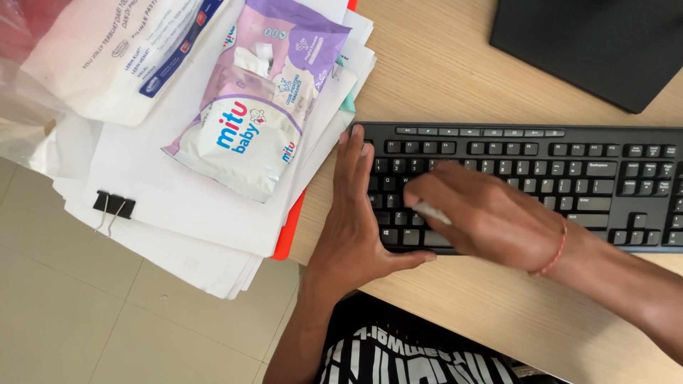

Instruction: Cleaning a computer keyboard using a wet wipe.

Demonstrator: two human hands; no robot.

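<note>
Closest to the camera is the person's lap, a black shirt (405, 359) with white lettering, cut off by the bottom edge so only a strip shows. Just above it sits the keyboard (541, 178), black, flat on the light wood table (441, 71), with its right end running out of the picture.

The left hand (352, 220) lies flat along the left end of the keyboard, fingers straight and together, thumb stretched out along the keyboard's front edge. It's spread open and not gripping anything, just pressed against the keyboard's side.

The right hand (484, 217) is over the keyboard's left-middle keys, fingers curled down around a small white thing (430, 211). Only a sliver of it pokes out under the fingers and it's blurry, so I can't really tell if it's a wipe or a tissue. The hand covers a good patch of keys. There's a thin red bracelet (557, 249) on that wrist.

Left of the keyboard there's a messy stack of white papers (171, 206) hanging off the table edge, with a black binder clip (112, 205) on it and an orange folder (290, 231) peeking out underneath. On top of the stack lies a purple and white pack of baby wipes (249, 107), and next to that a white tissue pack (114, 50), partly cut off at the top. Behind the keyboard, a black slab (597, 43) fills the top right corner; can't tell what it is.
</note>
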